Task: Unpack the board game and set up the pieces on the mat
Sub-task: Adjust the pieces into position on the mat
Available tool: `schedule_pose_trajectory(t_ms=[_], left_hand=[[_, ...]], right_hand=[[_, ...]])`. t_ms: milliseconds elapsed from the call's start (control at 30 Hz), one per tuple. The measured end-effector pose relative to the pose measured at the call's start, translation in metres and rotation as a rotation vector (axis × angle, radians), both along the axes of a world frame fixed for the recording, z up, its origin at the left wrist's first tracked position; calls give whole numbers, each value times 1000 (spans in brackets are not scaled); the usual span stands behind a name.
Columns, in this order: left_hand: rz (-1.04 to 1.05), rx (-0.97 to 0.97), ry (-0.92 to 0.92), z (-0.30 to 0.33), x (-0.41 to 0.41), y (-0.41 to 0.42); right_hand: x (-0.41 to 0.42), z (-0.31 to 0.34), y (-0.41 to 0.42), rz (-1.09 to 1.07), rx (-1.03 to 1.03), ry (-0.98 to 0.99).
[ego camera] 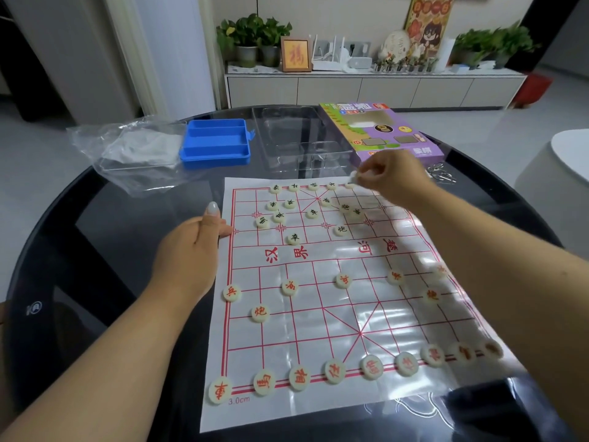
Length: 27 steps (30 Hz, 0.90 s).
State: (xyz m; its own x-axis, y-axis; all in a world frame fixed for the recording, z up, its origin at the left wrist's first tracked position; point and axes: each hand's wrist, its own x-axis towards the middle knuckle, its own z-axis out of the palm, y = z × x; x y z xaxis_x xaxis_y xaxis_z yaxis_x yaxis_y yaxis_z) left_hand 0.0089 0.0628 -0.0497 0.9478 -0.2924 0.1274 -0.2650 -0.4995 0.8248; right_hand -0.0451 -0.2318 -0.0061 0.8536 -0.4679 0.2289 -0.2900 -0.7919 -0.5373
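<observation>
Head view: glossy white mat (pixel 318 314) with a red grid lies flat on the dark glass table (pixel 95 234). Right hand (pixel 389 180) fingers pinch a round cream piece (pixel 353 175) over the far edge; left hand (pixel 188 250) presses the mat's left edge, fingers together.

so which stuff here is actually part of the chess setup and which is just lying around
In use:
mat
red pieces
black pieces
piece pinched in the right hand
left hand, holding the mat edge

Lying about:
blue tray
clear insert
purple box
plastic bag
</observation>
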Motion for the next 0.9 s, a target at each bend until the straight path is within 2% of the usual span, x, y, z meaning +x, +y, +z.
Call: schedule_pose_trajectory(t_ms=[100,333,700,900], left_hand=[[1,0,0,-1,1,0],[1,-7,-9,-1,0,-1],[-2,-1,-10,-3,2,0],[-11,1,-2,-3,2,0]], right_hand=[[5,-3,-29,-125,2,77],[16,-15,-40,-130,-49,221],[16,-20,-43,-144,-44,209],[3,-10,-27,-35,-29,78]])
